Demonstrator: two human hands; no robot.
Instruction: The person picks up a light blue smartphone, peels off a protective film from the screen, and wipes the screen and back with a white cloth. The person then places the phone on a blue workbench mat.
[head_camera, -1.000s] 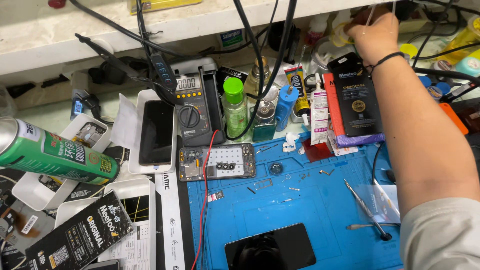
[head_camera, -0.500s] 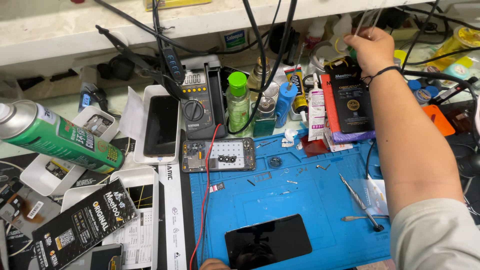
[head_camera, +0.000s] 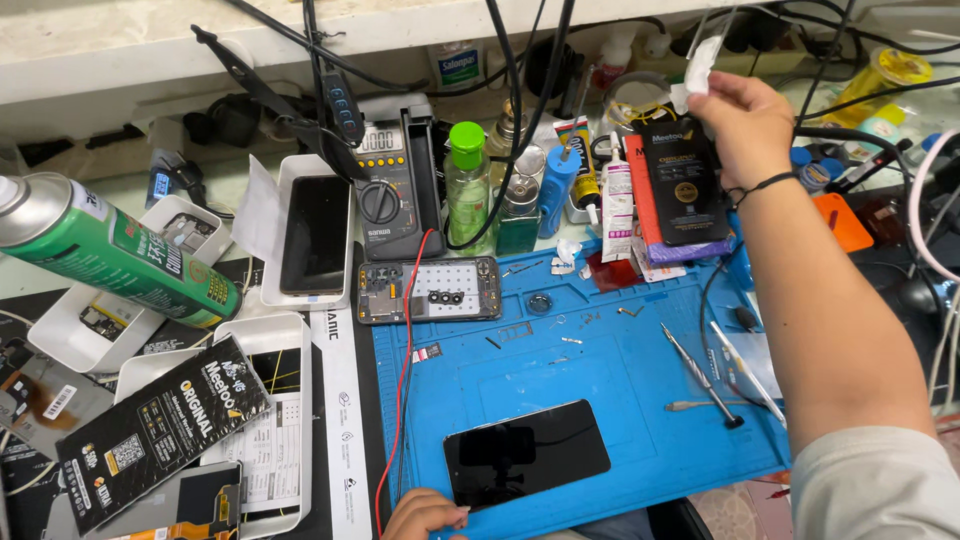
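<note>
My right hand (head_camera: 745, 120) is raised over the back right of the bench and pinches a small white wipe (head_camera: 700, 66) between its fingertips. Just below it leans a black flat box (head_camera: 683, 185) on a red and purple stack. My left hand (head_camera: 422, 515) rests at the front edge of the blue work mat (head_camera: 600, 400), fingers curled, touching the corner of a black phone screen (head_camera: 525, 452) that lies flat on the mat. An opened phone frame (head_camera: 428, 290) lies at the mat's back left corner.
A grey multimeter (head_camera: 385, 190) with red lead, a green-capped bottle (head_camera: 467, 185), glue tubes and small bottles stand behind the mat. A green spray can (head_camera: 110, 250), white boxes and a black package (head_camera: 160, 425) crowd the left. Tweezers and a screwdriver (head_camera: 705, 375) lie right.
My right hand has drawn back from the far shelf toward me, now holding the white wipe up. My left hand has come into view at the mat's front edge.
</note>
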